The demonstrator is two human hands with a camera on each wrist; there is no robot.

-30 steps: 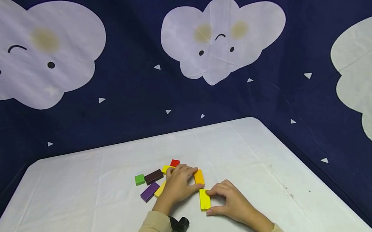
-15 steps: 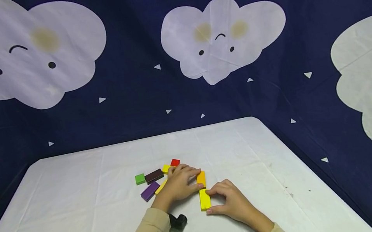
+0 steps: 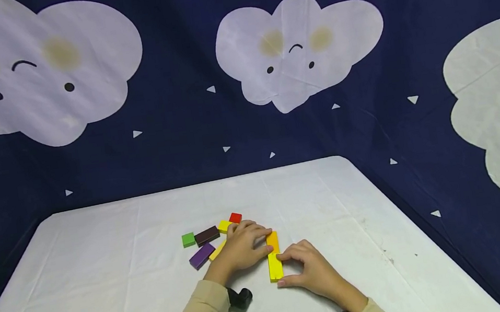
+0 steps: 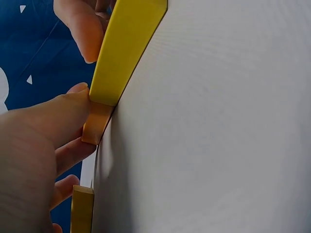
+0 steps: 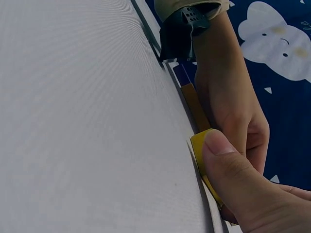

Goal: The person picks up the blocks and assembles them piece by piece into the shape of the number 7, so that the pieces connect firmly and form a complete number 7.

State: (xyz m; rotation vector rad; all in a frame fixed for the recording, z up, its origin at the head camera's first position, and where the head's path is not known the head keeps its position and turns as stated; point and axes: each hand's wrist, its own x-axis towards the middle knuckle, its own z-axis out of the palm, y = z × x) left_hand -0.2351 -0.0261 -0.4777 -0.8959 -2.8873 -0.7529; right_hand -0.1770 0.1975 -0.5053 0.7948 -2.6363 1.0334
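Observation:
An orange block (image 3: 272, 239) and a yellow block (image 3: 275, 268) lie end to end on the white table, touching. My left hand (image 3: 241, 248) pinches the orange block between thumb and fingers, seen also in the left wrist view, where the yellow block (image 4: 127, 51) meets its end. On the yellow block's right side, my right hand (image 3: 309, 268) grips it by its two ends with thumb and forefinger. The right wrist view shows the right thumb (image 5: 218, 145) pressed on the near end of the yellow block.
Left of the hands lie a green block (image 3: 188, 239), a dark brown block (image 3: 207, 236), a purple block (image 3: 202, 256), a red block (image 3: 235, 218) and two yellow ones, partly behind the left hand. A dark blue cloth with clouds (image 3: 303, 54) hangs behind the table (image 3: 108, 301).
My left hand has slid the orange block slightly right and toward the yellow one, closing the gap and lining them up. My right hand has stayed almost still on the yellow block.

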